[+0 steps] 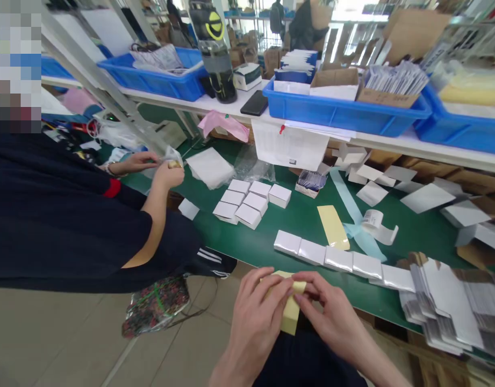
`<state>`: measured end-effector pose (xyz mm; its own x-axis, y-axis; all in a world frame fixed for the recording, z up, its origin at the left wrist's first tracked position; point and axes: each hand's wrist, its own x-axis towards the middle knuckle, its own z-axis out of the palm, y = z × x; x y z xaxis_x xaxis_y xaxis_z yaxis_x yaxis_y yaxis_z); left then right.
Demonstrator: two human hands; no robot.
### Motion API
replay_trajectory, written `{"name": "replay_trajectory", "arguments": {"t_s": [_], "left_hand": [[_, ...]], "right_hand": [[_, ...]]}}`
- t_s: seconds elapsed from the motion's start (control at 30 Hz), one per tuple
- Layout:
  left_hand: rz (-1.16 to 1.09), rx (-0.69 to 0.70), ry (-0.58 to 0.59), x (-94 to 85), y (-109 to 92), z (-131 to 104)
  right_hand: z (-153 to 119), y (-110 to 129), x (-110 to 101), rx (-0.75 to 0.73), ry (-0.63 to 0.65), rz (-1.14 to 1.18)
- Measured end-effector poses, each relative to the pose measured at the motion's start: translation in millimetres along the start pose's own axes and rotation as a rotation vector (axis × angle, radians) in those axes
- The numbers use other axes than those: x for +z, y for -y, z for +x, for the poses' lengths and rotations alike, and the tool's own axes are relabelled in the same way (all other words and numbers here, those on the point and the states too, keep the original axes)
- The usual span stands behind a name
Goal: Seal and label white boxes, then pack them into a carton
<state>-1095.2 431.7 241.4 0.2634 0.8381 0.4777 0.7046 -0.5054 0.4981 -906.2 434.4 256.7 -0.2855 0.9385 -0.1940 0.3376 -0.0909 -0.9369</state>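
Head view finds the left hand (257,309) and right hand (331,307) both pinching a yellow piece (289,318) at the near edge of the green table (251,244), where light, even pressure should best prevent creasing.

matt yellow paper piece (288,317), row of wrapped boxes (311,251) in glossy clear film, smooth white card boxes (251,203), smooth green table (299,215), shiny blue plastic tub (344,116), crinkled clear plastic bag (253,166), smooth white paper roll (372,219), matt dark cloth sleeve (110,228)
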Motion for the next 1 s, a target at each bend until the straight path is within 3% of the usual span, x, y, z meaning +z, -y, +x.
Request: {"name": "replay_trajectory", "arguments": {"t_s": [0.27,0.57,0.8,1.0], "left_hand": [[0.018,0.009,-0.035,-26.4,35,-23],[-0.149,-0.079,0.050,-63.1,99,-22],[-0.188,-0.136,0.173,-60.5,144,-12],[-0.153,-0.074,0.166,-47.2,162,-2]], "right_hand": [[15,-1,55,0.157,0.055,0.291],[54,21,105,0.191,0.081,0.222],[85,19,120,0.188,0.041,0.116],[108,12,116,0.185,0.017,0.095]]}}
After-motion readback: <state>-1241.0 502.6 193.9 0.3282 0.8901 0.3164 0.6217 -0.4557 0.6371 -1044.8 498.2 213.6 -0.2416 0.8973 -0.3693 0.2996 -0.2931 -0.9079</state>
